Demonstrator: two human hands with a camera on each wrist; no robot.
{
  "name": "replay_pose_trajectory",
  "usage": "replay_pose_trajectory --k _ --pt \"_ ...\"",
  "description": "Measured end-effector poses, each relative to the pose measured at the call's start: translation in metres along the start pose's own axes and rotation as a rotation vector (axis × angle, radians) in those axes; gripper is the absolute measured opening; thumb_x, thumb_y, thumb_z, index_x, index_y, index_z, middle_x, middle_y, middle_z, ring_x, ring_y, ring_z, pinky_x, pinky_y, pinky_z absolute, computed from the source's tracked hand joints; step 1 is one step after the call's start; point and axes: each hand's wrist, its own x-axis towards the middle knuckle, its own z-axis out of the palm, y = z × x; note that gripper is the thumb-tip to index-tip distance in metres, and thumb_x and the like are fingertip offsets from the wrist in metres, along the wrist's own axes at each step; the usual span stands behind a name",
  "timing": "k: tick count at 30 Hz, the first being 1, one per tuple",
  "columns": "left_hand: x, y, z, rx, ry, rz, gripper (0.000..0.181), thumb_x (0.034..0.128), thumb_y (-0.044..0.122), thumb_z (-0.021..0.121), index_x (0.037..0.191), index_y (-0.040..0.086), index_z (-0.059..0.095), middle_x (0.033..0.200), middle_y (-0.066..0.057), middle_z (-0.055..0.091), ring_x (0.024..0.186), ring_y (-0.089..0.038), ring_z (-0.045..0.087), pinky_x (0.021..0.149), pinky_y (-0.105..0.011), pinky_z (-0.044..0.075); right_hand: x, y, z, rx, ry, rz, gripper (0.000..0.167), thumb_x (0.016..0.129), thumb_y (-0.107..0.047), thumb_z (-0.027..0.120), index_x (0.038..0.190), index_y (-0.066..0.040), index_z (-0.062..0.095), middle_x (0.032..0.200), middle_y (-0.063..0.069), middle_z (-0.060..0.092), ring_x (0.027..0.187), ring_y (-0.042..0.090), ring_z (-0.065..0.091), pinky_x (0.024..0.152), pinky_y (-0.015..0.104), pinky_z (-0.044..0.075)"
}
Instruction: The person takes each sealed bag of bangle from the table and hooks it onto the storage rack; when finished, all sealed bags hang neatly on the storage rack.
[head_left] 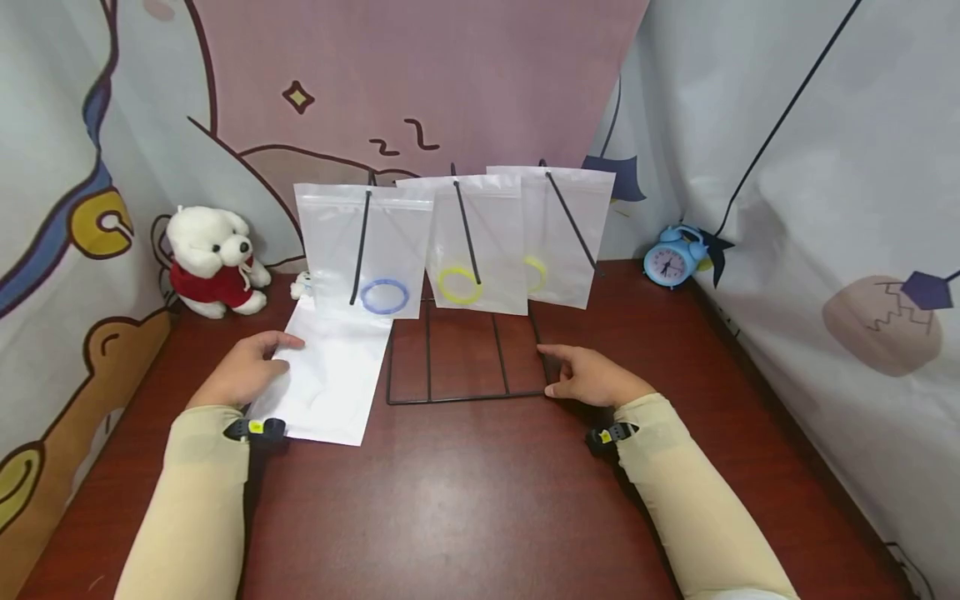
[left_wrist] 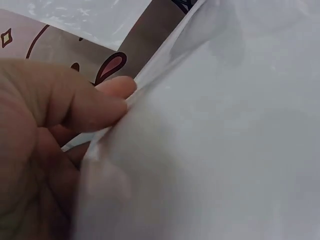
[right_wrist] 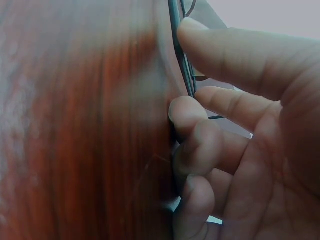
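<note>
My left hand [head_left: 242, 371] pinches the left edge of a large white plastic bag [head_left: 330, 375] lying on the table; in the left wrist view the thumb [left_wrist: 100, 110] is on that edge, with fingers partly behind it. My right hand [head_left: 596, 377] touches the right side of a black wire rack [head_left: 465, 400], index finger and thumb apart along the rod. On the rack's prongs hang clear zip bags: one with a blue ring [head_left: 385, 297], one with a yellow ring [head_left: 459, 286], and a rear one with another yellow ring [head_left: 536, 273].
A white plush dog [head_left: 210, 258] in a red sweater sits at the back left, a small white toy [head_left: 302, 286] beside it. A blue alarm clock [head_left: 670, 258] stands at the back right. Patterned cloth [head_left: 420, 75] surrounds the brown table [head_left: 450, 517].
</note>
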Motion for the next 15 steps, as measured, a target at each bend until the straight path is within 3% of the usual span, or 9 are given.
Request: replay_pose_trajectory --k 7,11,15 --pt "-0.0013 -0.0025 -0.0014 -0.031 -0.009 -0.028 0.049 0.1008 0.005 0.046 0.148 0.005 0.056 0.164 -0.032 0.033 0.150 -0.056 0.027 0.116 -0.079 0.023 0.0013 0.0014 0.0020 -0.003 -0.004 0.008 0.078 0.095 -0.021 0.080 0.163 -0.015 0.041 0.075 0.004 0.059 0.068 0.018 0.054 0.062 0.033 0.045" --pt "-0.0014 -0.0031 -0.0034 -0.048 0.030 -0.033 0.049 0.1007 0.006 0.046 0.149 0.005 0.056 0.165 -0.031 0.033 0.150 -0.056 0.027 0.115 -0.080 0.023 0.0014 0.0011 0.0016 -0.005 -0.004 0.014 0.079 0.095 -0.021 0.080 0.163 -0.016 0.041 0.075 0.003 0.060 0.068 0.018 0.055 0.062 0.033 0.046" --pt "-0.0010 -0.0035 -0.0059 -0.098 0.108 -0.032 0.050 0.1007 0.006 0.045 0.150 0.005 0.056 0.166 -0.030 0.032 0.153 -0.055 0.023 0.117 -0.080 0.020 0.0017 0.0015 0.0001 -0.011 0.003 0.004 0.079 0.095 -0.021 0.080 0.163 -0.015 0.041 0.076 0.004 0.060 0.069 0.018 0.055 0.062 0.033 0.047"
